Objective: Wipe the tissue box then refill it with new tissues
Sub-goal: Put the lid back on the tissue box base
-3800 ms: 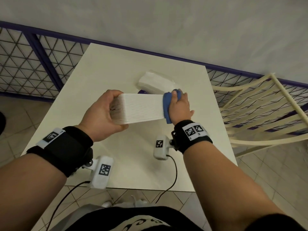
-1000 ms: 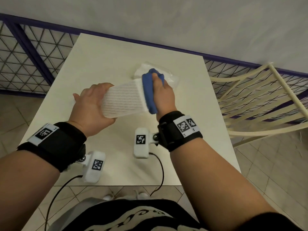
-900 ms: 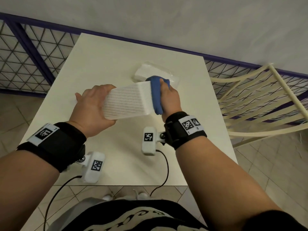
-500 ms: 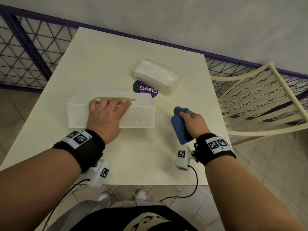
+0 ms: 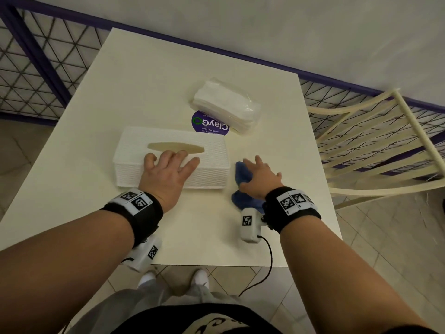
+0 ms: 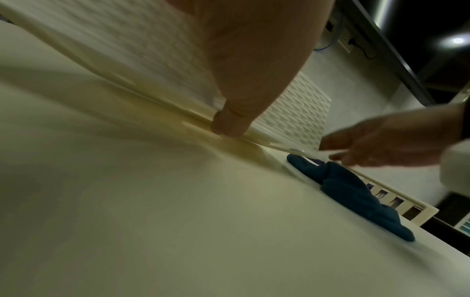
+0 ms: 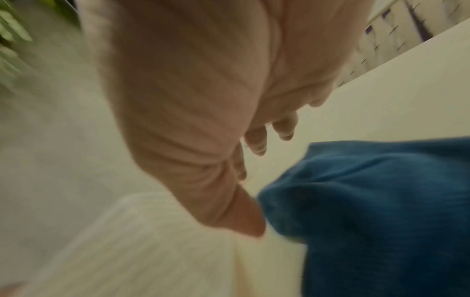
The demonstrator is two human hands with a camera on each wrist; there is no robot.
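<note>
The white textured tissue box [image 5: 212, 165] lies flat on the table [image 5: 149, 88], its slot [image 5: 175, 148] facing up. My left hand [image 5: 172, 165] rests on its near top edge with spread, straight fingers. The blue cloth [image 5: 242, 175] lies crumpled on the table just right of the box. Over it hovers my right hand [image 5: 258, 174], motion-blurred, fingers straight and holding nothing. The left wrist view shows the cloth [image 6: 356, 191] on the table under that hand [image 6: 376, 144]. A clear-wrapped pack of new tissues [image 5: 226, 107] lies behind the box.
A round purple sticker [image 5: 209, 125] shows between box and tissue pack. A cream chair [image 5: 373, 145] stands close to the table's right edge. Purple mesh railing [image 5: 36, 68] runs along the left and back. The table's near edge is just below my wrists.
The box, held up and wiped a second ago, now lies on the table. My right hand has put the cloth down and let go. My left fingers have spread on the box.
</note>
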